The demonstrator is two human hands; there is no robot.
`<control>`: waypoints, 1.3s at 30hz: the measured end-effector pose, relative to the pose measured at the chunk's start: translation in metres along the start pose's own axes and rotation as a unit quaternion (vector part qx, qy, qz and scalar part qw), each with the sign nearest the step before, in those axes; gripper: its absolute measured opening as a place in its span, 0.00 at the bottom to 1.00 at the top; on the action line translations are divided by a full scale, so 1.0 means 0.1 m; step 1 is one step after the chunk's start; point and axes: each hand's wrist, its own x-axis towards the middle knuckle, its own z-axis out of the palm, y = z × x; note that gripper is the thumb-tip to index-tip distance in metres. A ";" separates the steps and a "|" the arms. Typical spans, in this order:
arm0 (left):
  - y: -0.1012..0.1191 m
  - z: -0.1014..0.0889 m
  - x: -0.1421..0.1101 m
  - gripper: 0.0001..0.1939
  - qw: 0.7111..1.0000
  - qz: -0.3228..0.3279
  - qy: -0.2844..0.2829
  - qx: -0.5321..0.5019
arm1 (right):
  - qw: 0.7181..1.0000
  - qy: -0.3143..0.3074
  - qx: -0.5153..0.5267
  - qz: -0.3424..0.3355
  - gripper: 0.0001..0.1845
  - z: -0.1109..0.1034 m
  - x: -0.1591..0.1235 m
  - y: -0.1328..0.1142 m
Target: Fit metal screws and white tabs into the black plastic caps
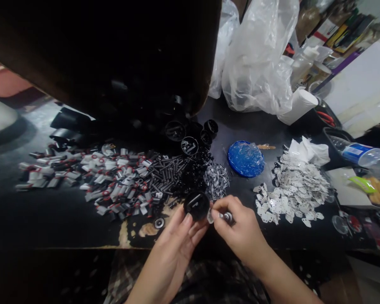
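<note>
My left hand (184, 236) is wrapped around a black round plastic housing (196, 206), its open side tilted up. Against the housing's right edge, my right hand (239, 223) is closed in a pinch. A small silver cylindrical part (227, 217) shows between its fingers, with a pale flat piece (210, 216) at the fingertips; whether they are joined I cannot tell. Just beyond the hands lie small grey-white slivers (215, 180), dark springs (167, 172) and tiny black parts (190, 177). A heap of white and grey cylinders with red rings (114, 177) spreads to the left.
A blue lid (245, 159) coated with clear, shiny stuff sits at centre right, beside a pile of pale metal plates (300, 190). Behind, more black housings (189, 145) spill from a large dark container (114, 50). Clear plastic bags (259, 59) and a bottle (367, 155) stand farther right.
</note>
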 end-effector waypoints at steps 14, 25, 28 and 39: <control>0.09 0.04 0.00 0.13 0.996 -0.001 0.085 0.040 | 0.966 0.011 -0.096 -0.240 0.10 -0.04 0.00 0.01; 0.01 0.03 -0.02 0.16 0.994 0.011 0.076 0.075 | 0.969 0.018 -0.110 -0.221 0.07 -0.04 0.06 -0.07; -0.02 -0.03 -0.01 0.15 0.993 0.025 0.047 0.105 | 0.969 -0.005 -0.129 -0.210 0.08 -0.05 0.08 -0.08; -0.10 0.01 0.00 0.06 0.988 0.087 0.047 0.119 | 0.968 0.004 -0.164 -0.189 0.08 -0.05 -0.09 -0.15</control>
